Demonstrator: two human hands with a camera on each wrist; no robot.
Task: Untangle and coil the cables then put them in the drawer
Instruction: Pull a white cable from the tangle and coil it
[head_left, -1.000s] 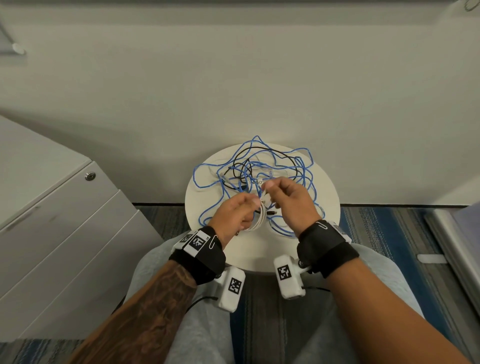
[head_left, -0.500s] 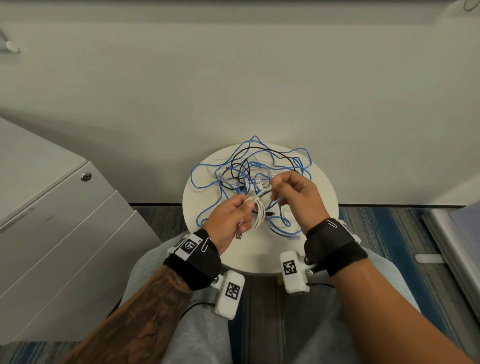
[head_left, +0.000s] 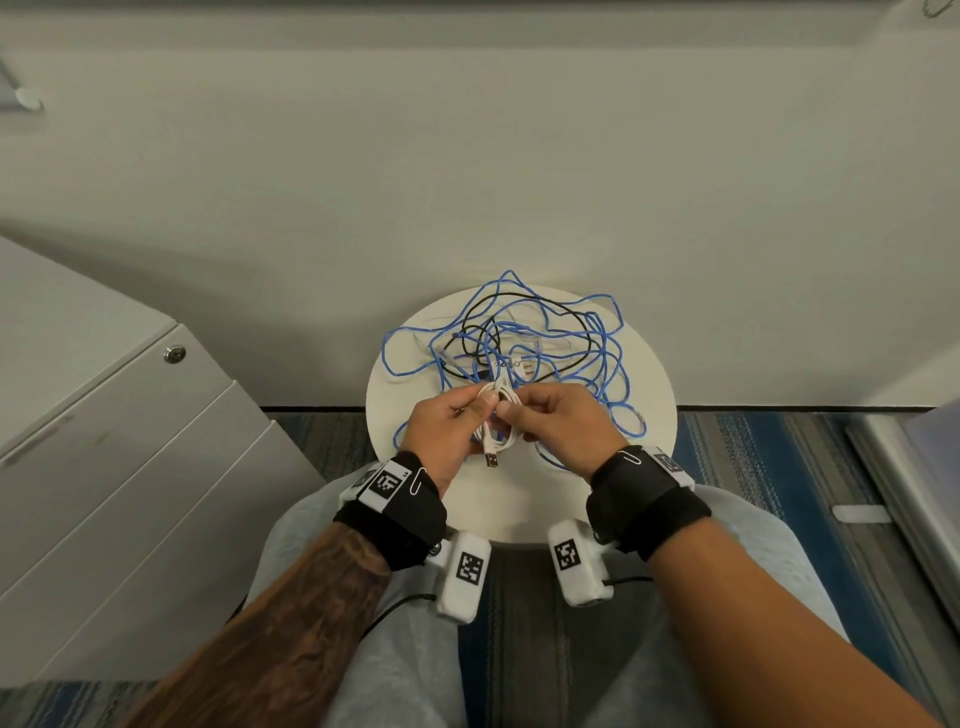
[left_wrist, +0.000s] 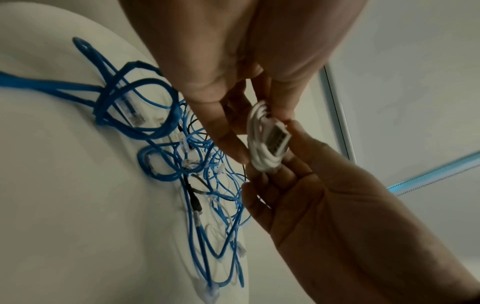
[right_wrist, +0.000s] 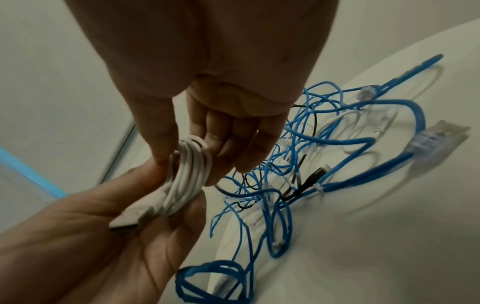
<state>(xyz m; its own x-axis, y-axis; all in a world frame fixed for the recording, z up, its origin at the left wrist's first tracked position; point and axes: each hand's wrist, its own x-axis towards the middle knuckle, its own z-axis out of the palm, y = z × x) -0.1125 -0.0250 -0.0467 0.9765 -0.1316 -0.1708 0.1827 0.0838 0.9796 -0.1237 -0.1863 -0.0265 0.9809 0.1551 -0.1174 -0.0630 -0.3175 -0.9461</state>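
Hands (head_left: 514, 426) now lower over round table (head_left: 654, 395).

head overhead, wrists close, sharing hands (head_left: 519, 421)

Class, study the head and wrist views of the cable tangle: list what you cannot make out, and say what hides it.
- White USB cable coil: its far end, head view, hidden by both hands.
- Blue and black cables: how many, every view, strands overlap.
- Drawer cabinet: lower part, head view, cut off by the left edge.
- Round table: near rim, head view, behind the wrist cameras.
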